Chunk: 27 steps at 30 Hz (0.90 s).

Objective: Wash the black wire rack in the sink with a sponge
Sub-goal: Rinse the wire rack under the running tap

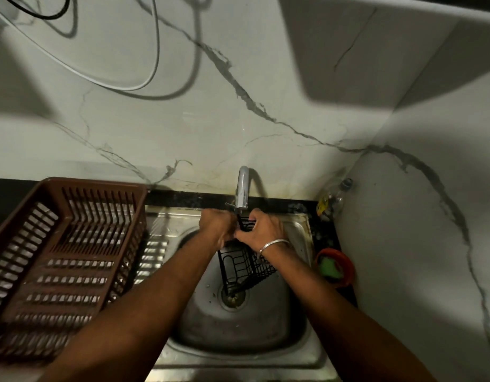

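The marble wall (183, 128) backs a dark counter, with loose cables (144, 84) hanging at the far left. On the left a brown dish basket (45, 244) sits over the ribbed drainboard, likely so that washed things can drip there. The steel sink (266, 334) fills the middle, its tap (242, 188) arching over the far edge.

The black wire rack (244, 267) stands tilted in the bowl, its lower end near the drain (234, 297) and its upper end raised under the spout, probably so water would run down the wires. The left hand (217, 226) and right hand (261, 230), a bangle (274, 245) on that wrist, both curl around the rack's upper end, steadying it. Whether either also holds a sponge cannot be told.

A green sponge (332, 267) lies in a red bowl (347, 263) on the right, within reach, with a bottle (332, 199) in the far corner.
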### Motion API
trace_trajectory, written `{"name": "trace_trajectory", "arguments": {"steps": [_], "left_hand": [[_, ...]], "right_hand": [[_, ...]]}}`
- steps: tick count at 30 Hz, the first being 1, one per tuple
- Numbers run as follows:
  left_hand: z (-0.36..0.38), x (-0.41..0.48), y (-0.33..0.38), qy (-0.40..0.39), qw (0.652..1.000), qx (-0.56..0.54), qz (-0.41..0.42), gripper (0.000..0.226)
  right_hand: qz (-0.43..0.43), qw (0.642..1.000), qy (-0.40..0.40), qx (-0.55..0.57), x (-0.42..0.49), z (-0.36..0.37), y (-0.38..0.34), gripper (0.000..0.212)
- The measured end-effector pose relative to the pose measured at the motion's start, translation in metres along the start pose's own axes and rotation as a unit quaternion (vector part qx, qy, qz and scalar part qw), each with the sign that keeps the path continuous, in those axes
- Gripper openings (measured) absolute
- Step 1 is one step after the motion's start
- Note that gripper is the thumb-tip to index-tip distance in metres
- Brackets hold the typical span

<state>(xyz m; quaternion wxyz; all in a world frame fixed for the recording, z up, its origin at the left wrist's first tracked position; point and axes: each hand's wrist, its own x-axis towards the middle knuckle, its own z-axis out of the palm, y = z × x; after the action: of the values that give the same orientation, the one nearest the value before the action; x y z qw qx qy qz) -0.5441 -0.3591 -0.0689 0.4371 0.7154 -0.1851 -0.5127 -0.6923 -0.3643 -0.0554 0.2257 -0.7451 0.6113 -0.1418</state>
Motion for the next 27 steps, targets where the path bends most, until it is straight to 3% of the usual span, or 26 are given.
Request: {"name": "trace_trajectory", "arguments": {"steps": [4, 6, 9, 11, 14, 17, 20, 22, 25, 27], "left_hand": [[0.005, -0.011, 0.011, -0.162, 0.972, -0.128, -0.112, 0.024], [0.006, -0.007, 0.010, -0.194, 0.963, -0.137, -0.130, 0.027], [0.007, -0.009, 0.006, -0.177, 0.972, -0.119, -0.095, 0.017], [0.005, -0.011, 0.003, -0.164, 0.974, -0.143, -0.068, 0.024], [0.004, -0.014, 0.002, -0.155, 0.973, -0.165, -0.054, 0.027], [0.002, -0.014, 0.001, -0.122, 0.984, -0.123, -0.051, 0.024], [-0.007, -0.013, 0.001, -0.112, 0.989, -0.075, -0.056, 0.034], [-0.011, -0.014, 0.005, -0.120, 0.989, -0.045, -0.079, 0.029], [-0.014, -0.018, 0.014, -0.125, 0.986, -0.021, -0.111, 0.031], [-0.018, -0.017, 0.017, -0.132, 0.983, -0.012, -0.125, 0.038]], "right_hand": [[0.010, 1.000, 0.028, 0.000, -0.003, 0.003, 0.000, 0.049], [0.006, 1.000, 0.014, 0.021, 0.000, 0.001, 0.003, 0.053], [-0.022, 0.993, -0.023, 0.117, 0.009, -0.006, 0.017, 0.048], [-0.036, 0.987, -0.006, 0.158, 0.017, -0.006, 0.028, 0.037], [-0.045, 0.991, -0.037, 0.120, 0.019, 0.003, 0.029, 0.038], [-0.058, 0.979, -0.079, 0.177, 0.011, 0.007, 0.024, 0.026], [-0.023, 0.962, -0.108, 0.248, 0.008, 0.010, 0.024, 0.033], [0.008, 0.955, -0.106, 0.278, 0.008, 0.018, 0.020, 0.039], [0.036, 0.950, -0.073, 0.301, 0.014, 0.024, 0.011, 0.025], [0.063, 0.939, -0.093, 0.324, 0.019, 0.019, 0.007, 0.022]]}}
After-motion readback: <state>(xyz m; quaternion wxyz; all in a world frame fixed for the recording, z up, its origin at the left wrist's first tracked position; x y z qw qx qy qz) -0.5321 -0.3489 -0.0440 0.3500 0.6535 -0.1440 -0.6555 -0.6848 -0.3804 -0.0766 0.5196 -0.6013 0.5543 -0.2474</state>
